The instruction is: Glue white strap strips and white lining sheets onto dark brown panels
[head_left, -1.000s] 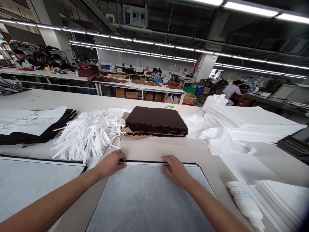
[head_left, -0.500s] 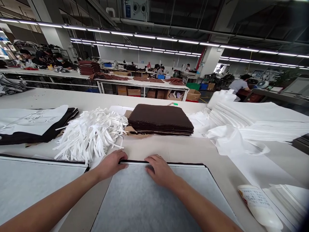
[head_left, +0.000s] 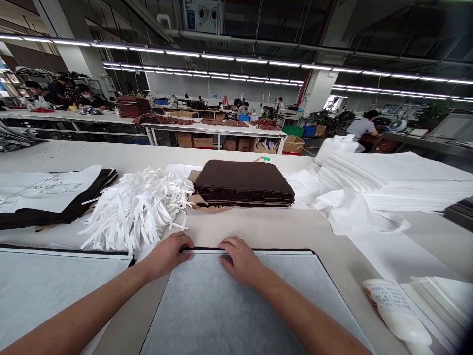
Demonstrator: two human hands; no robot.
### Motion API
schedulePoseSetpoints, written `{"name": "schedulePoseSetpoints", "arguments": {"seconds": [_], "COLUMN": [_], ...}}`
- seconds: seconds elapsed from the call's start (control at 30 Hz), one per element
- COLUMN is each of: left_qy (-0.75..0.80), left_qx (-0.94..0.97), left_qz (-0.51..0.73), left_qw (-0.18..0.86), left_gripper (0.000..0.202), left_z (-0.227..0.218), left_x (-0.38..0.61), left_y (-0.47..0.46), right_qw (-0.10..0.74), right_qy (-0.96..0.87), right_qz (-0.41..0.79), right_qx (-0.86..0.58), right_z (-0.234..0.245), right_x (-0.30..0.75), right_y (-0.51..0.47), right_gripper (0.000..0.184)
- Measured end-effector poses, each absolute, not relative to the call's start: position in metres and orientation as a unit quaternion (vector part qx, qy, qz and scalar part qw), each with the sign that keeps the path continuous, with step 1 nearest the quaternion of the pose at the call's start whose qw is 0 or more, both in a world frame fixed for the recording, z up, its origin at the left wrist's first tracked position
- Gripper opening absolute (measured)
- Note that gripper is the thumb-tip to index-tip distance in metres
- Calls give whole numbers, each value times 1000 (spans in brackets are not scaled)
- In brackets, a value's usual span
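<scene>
A grey-white sheet with a dark border [head_left: 229,315] lies flat on the table in front of me. My left hand [head_left: 168,254] rests on its far left corner, fingers curled down over the dark edge. Close beside it my right hand [head_left: 240,259] presses flat on the far edge, fingers stretched forward. Just beyond the hands lies a heap of white strips [head_left: 136,207] and a stack of dark brown fabric pieces [head_left: 244,185].
A second bordered sheet [head_left: 44,281] lies at the left. A white glue bottle [head_left: 397,310] and stacked white sheets [head_left: 439,296] sit at the right. Piles of white fabric [head_left: 369,187] fill the far right; a black stack under paper [head_left: 51,197] is far left. People work at distant tables.
My right hand has slid left along the sheet's far edge, from near the right side toward my left hand. The left hand has stayed on the corner.
</scene>
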State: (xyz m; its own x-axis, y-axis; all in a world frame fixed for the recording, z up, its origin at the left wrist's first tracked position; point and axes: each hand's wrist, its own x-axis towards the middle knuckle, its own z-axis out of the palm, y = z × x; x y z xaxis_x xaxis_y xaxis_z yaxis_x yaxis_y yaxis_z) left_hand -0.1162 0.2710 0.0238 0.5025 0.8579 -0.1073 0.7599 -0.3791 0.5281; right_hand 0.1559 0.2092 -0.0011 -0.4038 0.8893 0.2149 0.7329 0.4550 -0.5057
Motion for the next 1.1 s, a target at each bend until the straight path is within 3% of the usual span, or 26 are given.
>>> {"name": "schedulePoseSetpoints", "arguments": {"seconds": [0.67, 0.97, 1.1], "left_qy": [500, 497, 498], "left_qx": [823, 809, 788], "left_qz": [86, 156, 200], "left_qw": [254, 272, 300], "left_gripper": [21, 15, 18], "left_z": [27, 22, 17], "left_x": [-109, -112, -118], "left_y": [278, 273, 268], "right_qw": [245, 238, 261], "right_qy": [-816, -822, -812], "right_qz": [168, 174, 179], "right_qx": [-496, -487, -490], "right_z": [-4, -3, -5], "right_x": [155, 130, 117], "right_y": [210, 221, 225], "right_gripper": [35, 37, 29]}}
